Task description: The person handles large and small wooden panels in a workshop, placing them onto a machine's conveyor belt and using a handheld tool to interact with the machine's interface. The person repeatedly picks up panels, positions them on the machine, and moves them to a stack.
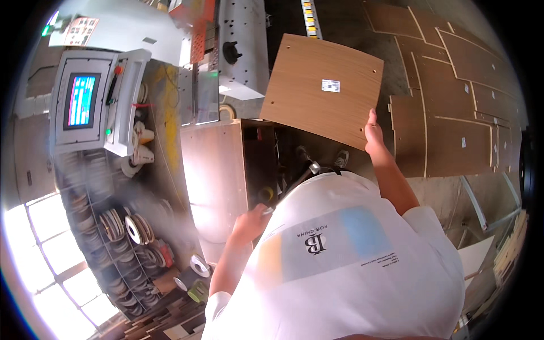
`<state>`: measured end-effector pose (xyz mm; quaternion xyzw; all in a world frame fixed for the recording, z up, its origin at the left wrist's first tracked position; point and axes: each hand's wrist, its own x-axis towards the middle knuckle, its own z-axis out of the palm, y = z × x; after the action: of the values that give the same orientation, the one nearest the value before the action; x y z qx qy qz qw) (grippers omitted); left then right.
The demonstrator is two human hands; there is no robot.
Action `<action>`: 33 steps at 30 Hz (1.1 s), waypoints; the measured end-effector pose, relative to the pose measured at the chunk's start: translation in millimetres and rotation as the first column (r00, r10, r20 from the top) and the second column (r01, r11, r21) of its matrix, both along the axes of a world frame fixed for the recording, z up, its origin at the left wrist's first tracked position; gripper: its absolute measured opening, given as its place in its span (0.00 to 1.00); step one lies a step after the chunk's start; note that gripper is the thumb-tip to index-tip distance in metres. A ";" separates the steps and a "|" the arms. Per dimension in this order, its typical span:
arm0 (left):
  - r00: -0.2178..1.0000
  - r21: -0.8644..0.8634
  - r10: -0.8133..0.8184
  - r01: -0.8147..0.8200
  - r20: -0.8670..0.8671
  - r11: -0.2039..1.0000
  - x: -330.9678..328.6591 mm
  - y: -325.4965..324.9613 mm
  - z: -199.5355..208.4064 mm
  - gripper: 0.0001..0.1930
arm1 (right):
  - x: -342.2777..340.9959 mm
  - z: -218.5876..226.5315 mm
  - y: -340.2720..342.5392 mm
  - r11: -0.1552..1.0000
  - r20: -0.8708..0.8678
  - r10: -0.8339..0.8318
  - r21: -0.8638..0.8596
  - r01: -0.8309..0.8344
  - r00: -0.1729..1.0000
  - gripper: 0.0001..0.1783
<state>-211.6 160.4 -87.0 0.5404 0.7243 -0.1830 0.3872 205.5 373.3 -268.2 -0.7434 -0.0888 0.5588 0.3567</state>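
My right hand (373, 135) grips the near right corner of a brown wood-grain panel (317, 116), with the thumb on top and the fingers hidden beneath. The panel has a small hole near each corner and a white label in its middle. It is tilted, and its left corner lies at the end of a brown-topped bench (209, 153). Beside the bench's dark open side, my left hand (250, 224) is closed around the lower end of what looks like a hammer (300, 178). Its dark handle slants up to a silver head near my white shirt.
A control panel with a lit screen (83, 102) stands at the left. A grey machine (243, 51) rises beyond the bench. Brown boards (447, 113) lie on the floor at the right. Rolls of edging strip (139, 229) fill a rack at the lower left.
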 end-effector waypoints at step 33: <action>0.619 0.054 0.466 -0.635 0.632 0.770 -3.8 36.4 -103.1 0.13 | -5.9 -7.7 -6.1 0.992 0.011 0.023 -0.125 -0.022 1.000 0.53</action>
<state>-215.4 196.8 -190.0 0.3659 0.7173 0.2232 0.5494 199.5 367.2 -275.9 -0.7667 -0.0641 0.5627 0.3026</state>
